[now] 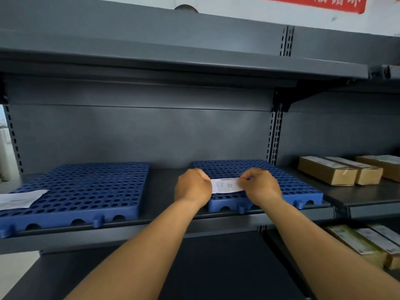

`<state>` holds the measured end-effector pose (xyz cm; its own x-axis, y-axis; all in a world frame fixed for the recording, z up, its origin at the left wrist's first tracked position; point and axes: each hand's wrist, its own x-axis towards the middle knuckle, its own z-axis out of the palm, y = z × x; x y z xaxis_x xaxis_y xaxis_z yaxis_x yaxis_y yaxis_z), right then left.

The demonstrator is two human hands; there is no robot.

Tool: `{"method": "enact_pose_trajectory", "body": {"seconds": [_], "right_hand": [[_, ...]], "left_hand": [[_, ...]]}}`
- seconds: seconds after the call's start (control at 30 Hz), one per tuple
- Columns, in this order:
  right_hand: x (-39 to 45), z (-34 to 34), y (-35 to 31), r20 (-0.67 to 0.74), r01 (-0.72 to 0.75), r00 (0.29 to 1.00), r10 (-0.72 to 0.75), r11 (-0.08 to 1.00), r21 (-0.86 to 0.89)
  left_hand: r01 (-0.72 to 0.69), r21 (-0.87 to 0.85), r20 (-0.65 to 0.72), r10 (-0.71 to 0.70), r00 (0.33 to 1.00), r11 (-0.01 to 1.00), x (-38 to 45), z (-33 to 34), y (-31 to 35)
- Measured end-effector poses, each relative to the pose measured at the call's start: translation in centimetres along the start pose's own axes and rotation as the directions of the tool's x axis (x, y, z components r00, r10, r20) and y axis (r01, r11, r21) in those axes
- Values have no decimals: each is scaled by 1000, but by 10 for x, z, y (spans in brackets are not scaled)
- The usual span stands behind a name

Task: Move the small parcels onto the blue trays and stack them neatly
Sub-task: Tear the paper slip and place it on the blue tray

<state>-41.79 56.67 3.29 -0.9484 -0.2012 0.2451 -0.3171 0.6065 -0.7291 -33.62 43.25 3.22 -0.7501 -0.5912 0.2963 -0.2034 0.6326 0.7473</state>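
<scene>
Two trays side by side on shelf, parcels right

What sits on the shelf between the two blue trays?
Nothing: in the head view, only bare dark shelf separates the left blue tray from the right blue tray. The left hand hovers over that gap.

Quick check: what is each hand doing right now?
Left hand: closed, pinching the left end of the paper slip.
Right hand: closed, pinching the slip's right end.

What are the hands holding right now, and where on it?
A white paper slip, pinched at its two ends: left hand on the left end, right hand on the right, above the right blue tray.
</scene>
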Motion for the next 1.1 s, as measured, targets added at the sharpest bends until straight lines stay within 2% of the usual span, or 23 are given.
{"method": "enact_pose_trajectory", "body": {"seconds": [0.2,0.43,0.53,0.77,0.93,1.1], "right_hand": [[6,5,4,24,-3,1000,8,983,-185],[7,13,7,11,-60,998,65,961,-271],[0,13,4,-20,-46,999,42,965,-257],[-27,0,-8,-140,77,986,-92,991,-108],[-50,-21,-11,-148,69,985,-89,988,-139],[-69,-52,4,-133,4,991,-28,985,-172]], "left_hand": [[-57,110,92,47,995,992,5,9,-5],[-105,179,133,82,988,978,8,7,-12],[-120,143,136,100,986,982,7,4,-15],[-144,-63,61,148,987,988,-7,-9,5],[-321,39,126,314,941,946,-23,-9,24],[-419,154,231,380,896,895,-38,6,47]]}}
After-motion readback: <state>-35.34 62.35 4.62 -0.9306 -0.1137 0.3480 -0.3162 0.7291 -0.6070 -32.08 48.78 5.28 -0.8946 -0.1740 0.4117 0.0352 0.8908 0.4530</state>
